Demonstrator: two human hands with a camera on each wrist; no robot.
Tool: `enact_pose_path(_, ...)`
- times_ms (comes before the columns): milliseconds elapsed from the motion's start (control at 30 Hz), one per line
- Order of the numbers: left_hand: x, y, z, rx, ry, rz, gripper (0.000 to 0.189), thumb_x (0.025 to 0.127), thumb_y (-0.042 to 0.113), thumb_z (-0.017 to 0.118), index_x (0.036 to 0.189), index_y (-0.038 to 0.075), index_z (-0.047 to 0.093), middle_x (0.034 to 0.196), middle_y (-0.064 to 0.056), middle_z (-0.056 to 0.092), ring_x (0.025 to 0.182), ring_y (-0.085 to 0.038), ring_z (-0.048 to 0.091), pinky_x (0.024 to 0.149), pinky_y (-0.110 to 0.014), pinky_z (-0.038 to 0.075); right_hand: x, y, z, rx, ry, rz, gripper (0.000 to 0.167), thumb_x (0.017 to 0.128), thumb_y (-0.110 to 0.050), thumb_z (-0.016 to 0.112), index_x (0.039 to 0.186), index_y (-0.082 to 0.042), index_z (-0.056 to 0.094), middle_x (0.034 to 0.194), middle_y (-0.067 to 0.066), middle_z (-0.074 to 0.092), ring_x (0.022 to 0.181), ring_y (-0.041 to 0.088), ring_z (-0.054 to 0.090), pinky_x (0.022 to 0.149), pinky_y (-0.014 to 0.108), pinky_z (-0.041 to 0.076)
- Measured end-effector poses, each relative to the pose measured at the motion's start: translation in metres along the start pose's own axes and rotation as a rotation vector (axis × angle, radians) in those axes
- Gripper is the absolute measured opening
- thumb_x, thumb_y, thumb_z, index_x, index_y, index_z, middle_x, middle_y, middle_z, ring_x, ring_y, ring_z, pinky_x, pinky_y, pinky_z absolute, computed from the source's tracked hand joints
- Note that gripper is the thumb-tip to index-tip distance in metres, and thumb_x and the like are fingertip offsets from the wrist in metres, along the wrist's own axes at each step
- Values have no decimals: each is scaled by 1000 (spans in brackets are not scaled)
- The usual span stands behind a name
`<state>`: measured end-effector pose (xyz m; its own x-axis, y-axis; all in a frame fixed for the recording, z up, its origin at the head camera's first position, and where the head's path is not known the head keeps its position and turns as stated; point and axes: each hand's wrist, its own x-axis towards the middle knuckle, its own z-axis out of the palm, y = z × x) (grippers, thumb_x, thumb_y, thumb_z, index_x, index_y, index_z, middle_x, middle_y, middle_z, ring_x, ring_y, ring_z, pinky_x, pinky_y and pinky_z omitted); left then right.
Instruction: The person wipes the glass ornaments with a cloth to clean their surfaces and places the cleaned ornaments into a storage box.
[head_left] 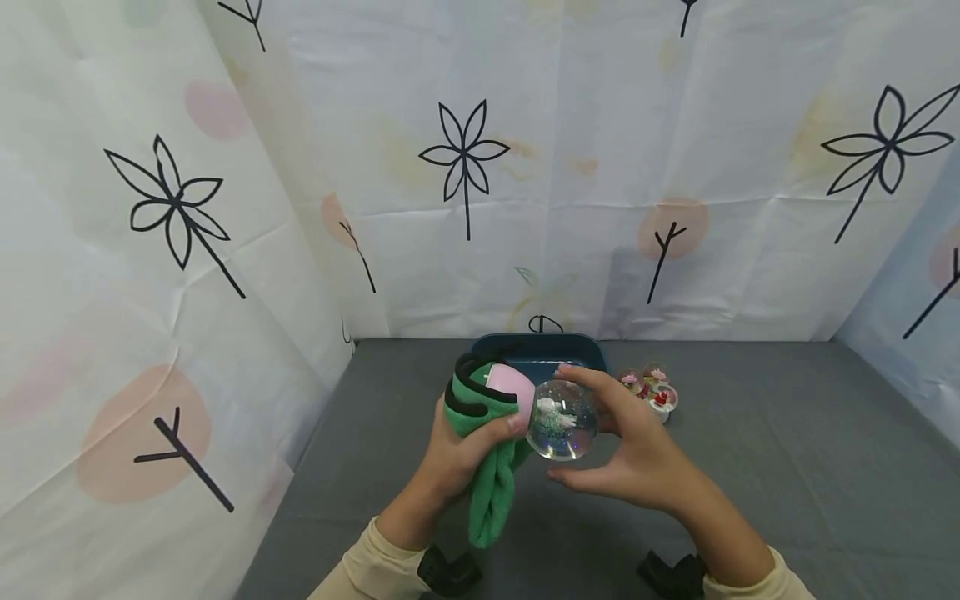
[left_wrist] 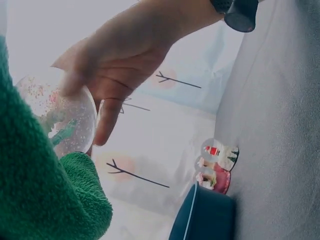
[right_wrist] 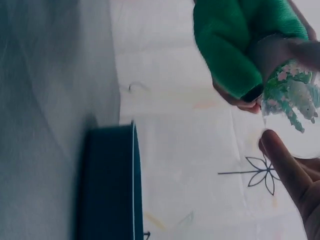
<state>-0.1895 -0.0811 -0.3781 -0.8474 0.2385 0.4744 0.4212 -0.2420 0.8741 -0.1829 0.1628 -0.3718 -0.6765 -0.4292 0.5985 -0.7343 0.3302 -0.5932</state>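
A clear snow globe point(head_left: 562, 421) with a pink base point(head_left: 512, 388) is held up above the table, tipped on its side. Glitter and a small white figure show inside its ball. My left hand point(head_left: 457, 454) grips the base through a green cloth point(head_left: 492, 496) with black edging, thumb on the pink part. Around the ball my right hand point(head_left: 637, 454) is spread, fingertips above and thumb below, with small gaps visible in the head view. The left wrist view shows the right hand point(left_wrist: 125, 70) overlapping the ball; the cloth hides the left hand there.
Behind the hands stands a dark blue bin point(head_left: 540, 343) on the grey table point(head_left: 750, 442). Several small snow globes point(head_left: 662, 398) sit to the bin's right. A patterned white curtain point(head_left: 555, 267) borders the table at the back and sides.
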Motion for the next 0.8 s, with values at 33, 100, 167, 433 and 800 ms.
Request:
enact_pose_path(33,0,0,0,-10,8,-13,37,92,11,76,123,-4,62,106,-4,71,91,-12,72,78,-31,66,0,1,0,-48,9,-58,107,66,-11,103,157,-11,47,148,8,57,119,13,67,88,21,62)
enact_pose_path(100,-1,1,0,-24,22,-32,39,93,12,76,125,-5,62,108,-3,71,92,-12,71,80,-30,65,2,2,1,-103,19,-162,98,74,-18,100,156,-5,48,155,13,52,134,18,59,99,17,57)
enact_pose_path(167,-1,1,-1,-29,24,-44,39,93,13,75,126,-4,62,109,-4,71,94,-13,71,81,-30,65,2,2,1,-158,26,-220,86,83,-26,94,154,-5,51,158,15,50,141,21,55,106,15,52)
enact_pose_path(433,0,0,-3,-8,-7,-75,40,92,14,77,125,-3,62,109,-3,71,94,-14,71,82,-30,65,3,0,1,-197,69,-273,68,90,-40,85,146,-9,62,148,13,61,134,25,62,106,15,52)
enact_pose_path(800,2,-2,-2,45,-99,7,41,91,9,80,125,-1,61,104,-3,71,89,-11,71,78,-31,65,-2,0,4,67,81,-79,78,71,-11,100,139,-9,62,118,5,71,78,7,68,59,20,59)
